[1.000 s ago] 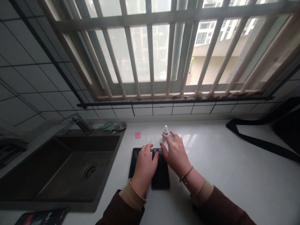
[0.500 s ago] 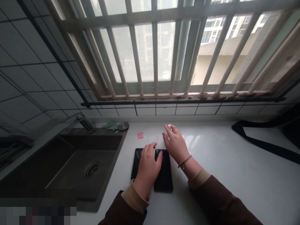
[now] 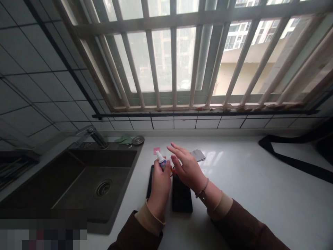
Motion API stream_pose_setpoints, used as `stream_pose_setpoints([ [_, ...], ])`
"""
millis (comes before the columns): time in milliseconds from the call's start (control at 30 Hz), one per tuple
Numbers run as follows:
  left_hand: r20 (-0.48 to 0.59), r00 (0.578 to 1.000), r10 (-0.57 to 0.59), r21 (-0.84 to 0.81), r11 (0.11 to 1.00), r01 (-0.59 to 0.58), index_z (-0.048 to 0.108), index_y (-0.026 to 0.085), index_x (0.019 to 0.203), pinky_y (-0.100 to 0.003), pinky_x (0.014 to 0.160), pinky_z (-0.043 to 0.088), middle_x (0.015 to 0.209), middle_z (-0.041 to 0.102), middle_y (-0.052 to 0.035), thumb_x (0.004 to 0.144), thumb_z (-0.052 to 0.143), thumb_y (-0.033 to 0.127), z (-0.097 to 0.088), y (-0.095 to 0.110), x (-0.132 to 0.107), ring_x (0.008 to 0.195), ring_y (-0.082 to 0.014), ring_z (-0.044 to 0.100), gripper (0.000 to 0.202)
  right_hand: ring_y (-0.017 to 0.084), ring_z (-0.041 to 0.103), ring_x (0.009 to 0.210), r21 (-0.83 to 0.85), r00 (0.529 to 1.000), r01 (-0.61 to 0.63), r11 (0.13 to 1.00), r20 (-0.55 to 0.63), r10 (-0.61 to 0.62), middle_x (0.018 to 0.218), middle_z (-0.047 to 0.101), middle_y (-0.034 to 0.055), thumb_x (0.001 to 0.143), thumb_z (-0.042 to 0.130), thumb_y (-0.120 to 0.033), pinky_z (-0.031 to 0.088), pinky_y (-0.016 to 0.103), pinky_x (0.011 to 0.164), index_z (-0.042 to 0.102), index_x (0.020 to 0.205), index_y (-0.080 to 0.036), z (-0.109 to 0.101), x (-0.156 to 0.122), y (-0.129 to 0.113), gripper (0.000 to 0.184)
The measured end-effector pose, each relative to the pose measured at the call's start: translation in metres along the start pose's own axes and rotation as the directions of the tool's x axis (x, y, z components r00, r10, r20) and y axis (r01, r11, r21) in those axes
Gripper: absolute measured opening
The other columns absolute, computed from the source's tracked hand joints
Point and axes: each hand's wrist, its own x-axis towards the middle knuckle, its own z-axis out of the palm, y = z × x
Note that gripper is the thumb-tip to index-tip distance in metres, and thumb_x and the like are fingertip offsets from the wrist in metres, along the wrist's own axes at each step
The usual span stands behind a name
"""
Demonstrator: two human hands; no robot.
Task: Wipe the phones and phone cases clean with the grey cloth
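Gripping a small white-capped plastic bottle [image 3: 161,161], slightly tilted, left hand [image 3: 160,182] closed around it, low over a black phone [image 3: 150,184] at lower centre of the frame. Right hand [image 3: 187,169] open, fingers spread, raised above a second black phone [image 3: 182,198]. Folded grey sheet [image 3: 197,155] just beyond the right fingertips. Sink rim [image 3: 121,189] just left; white counter [image 3: 234,180] extends far right.

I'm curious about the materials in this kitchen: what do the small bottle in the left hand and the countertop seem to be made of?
The small bottle looks like white plastic with a glossy printed label, judging by its smooth sheen, though it is too small to be sure. The countertop looks like polished white stone or quartz, since it mirrors the window's light; another glossy surface is possible.
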Motion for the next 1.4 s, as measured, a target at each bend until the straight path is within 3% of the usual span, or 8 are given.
stream_pose_setpoints([
  [100,-0.109,0.99,-0.089,-0.284,0.957,0.055,0.053,0.022,0.112,-0.027,0.069,0.054,0.083,0.06,0.0036,0.094,0.069,0.048,0.001,-0.003,0.004,0.069,-0.012,0.06,0.035,0.028,0.055,0.142,-0.158,0.999,-0.035,0.987,0.03,0.041,0.15,0.063,0.0163,0.111,0.046,-0.035,0.044,0.047,0.121,0.071,0.136,-0.02,0.009,-0.001,0.019,0.038],
  [200,-0.183,0.98,-0.078,-0.316,0.949,0.017,0.053,0.022,0.109,-0.022,0.062,0.048,0.076,0.055,0.007,0.091,0.075,0.045,0.001,-0.002,0.007,0.063,-0.0094,0.054,0.036,0.032,0.048,0.149,-0.293,0.975,-0.018,0.956,0.208,0.082,0.159,0.055,0.0159,0.109,0.053,-0.034,0.04,0.051,0.122,0.07,0.14,-0.024,0.021,-0.005,0.031,0.037],
  [433,0.003,0.998,-0.07,-0.29,0.955,0.068,0.056,0.02,0.092,-0.02,0.051,0.041,0.065,0.053,0.0067,0.091,0.075,0.055,0.004,-0.006,0.002,0.054,-0.0085,0.048,0.039,0.033,0.044,0.152,-0.374,0.9,-0.016,0.927,0.398,0.176,0.163,0.051,0.0138,0.107,0.056,-0.036,0.036,0.05,0.123,0.068,0.142,-0.023,0.033,-0.01,0.04,0.039],
  [833,0.251,0.962,-0.107,-0.106,0.985,0.137,0.058,0.018,0.09,-0.025,0.055,0.052,0.064,0.061,0.0006,0.094,0.064,0.071,0.006,-0.002,-0.01,0.054,-0.0144,0.061,0.053,0.032,0.06,0.123,-0.38,0.89,-0.013,0.925,0.417,0.184,0.142,0.065,0.015,0.097,0.067,-0.028,0.048,0.041,0.105,0.076,0.117,-0.02,0.022,-0.003,0.041,0.023],
  [933,0.304,0.949,-0.088,-0.037,0.994,0.104,0.06,0.017,0.088,-0.025,0.056,0.051,0.065,0.062,-0.0011,0.094,0.064,0.07,0.004,0.004,-0.011,0.056,-0.0154,0.063,0.054,0.033,0.056,0.129,-0.348,0.886,-0.003,0.937,0.433,0.164,0.148,0.062,0.0128,0.09,0.074,-0.027,0.047,0.042,0.107,0.076,0.122,-0.023,0.024,-0.005,0.045,0.032],
  [1067,0.317,0.946,-0.072,0.082,0.995,0.048,0.062,0.017,0.092,-0.026,0.055,0.051,0.066,0.064,-0.0018,0.093,0.065,0.071,0.001,0.008,-0.01,0.057,-0.0165,0.064,0.054,0.03,0.061,0.114,-0.313,0.888,-0.02,0.949,0.43,0.161,0.127,0.072,0.0112,0.087,0.076,-0.024,0.05,0.038,0.098,0.079,0.105,-0.023,0.029,-0.006,0.051,0.018],
  [1233,0.323,0.944,-0.07,0.111,0.993,0.036,0.062,0.018,0.097,-0.024,0.051,0.046,0.062,0.058,0.0021,0.096,0.06,0.072,0.001,0.002,-0.009,0.052,-0.0139,0.058,0.054,0.024,0.066,0.103,-0.249,0.93,-0.072,0.966,0.332,0.155,0.11,0.074,0.0106,0.092,0.07,-0.017,0.05,0.031,0.094,0.079,0.09,-0.02,0.026,-0.003,0.05,0.01],
  [1400,0.371,0.915,-0.157,0.036,0.987,0.155,0.056,0.02,0.092,-0.021,0.044,0.036,0.059,0.048,0.0064,0.096,0.049,0.079,0.004,-0.002,-0.009,0.045,-0.0098,0.047,0.06,0.018,0.069,0.085,-0.187,0.966,-0.197,0.963,0.134,0.223,0.103,0.074,0.0076,0.098,0.065,-0.018,0.052,0.029,0.082,0.079,0.099,-0.02,0.004,0.008,0.044,0.014],
])
